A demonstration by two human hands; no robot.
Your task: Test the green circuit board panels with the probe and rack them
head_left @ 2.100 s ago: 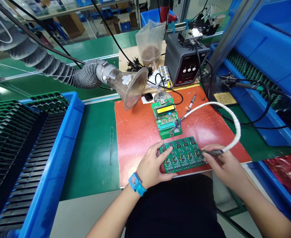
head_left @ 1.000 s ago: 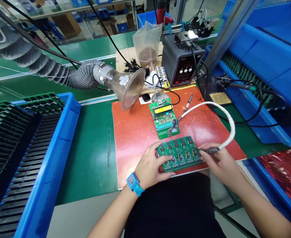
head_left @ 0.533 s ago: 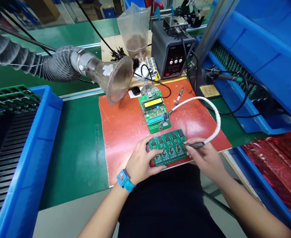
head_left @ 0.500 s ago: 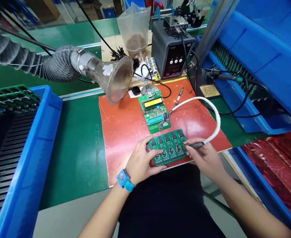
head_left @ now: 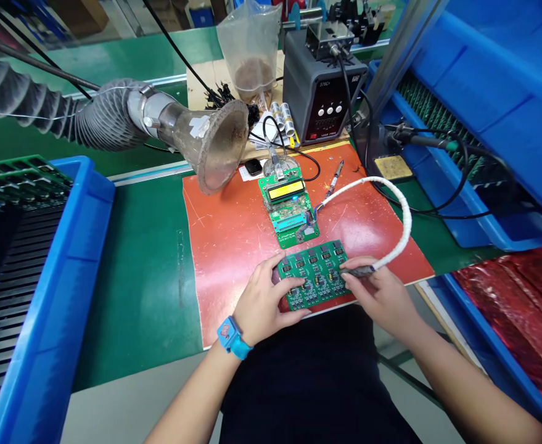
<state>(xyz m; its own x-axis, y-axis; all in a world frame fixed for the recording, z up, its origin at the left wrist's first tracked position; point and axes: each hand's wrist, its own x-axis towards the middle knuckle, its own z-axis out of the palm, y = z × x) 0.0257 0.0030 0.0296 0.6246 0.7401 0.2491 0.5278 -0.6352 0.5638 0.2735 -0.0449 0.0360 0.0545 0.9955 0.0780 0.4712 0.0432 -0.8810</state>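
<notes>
A green circuit board panel with several small digit displays lies on the red mat near its front edge. My left hand grips the panel's left end, fingers spread over its edge and face. My right hand pinches a dark programming probe at the panel's right side; the probe's tip is hidden by my fingers. A white wrapped cable arcs from the probe to a green programmer board, which has a lit yellow screen and a teal socket.
The red mat covers the green bench. Behind stand a soldering station, a plastic bag and a fume extractor hose. A pen lies right of the programmer. Blue bins with circuit boards flank both sides.
My right hand and the probe have shifted slightly left along the panel. My left hand and the panel stay in place.
</notes>
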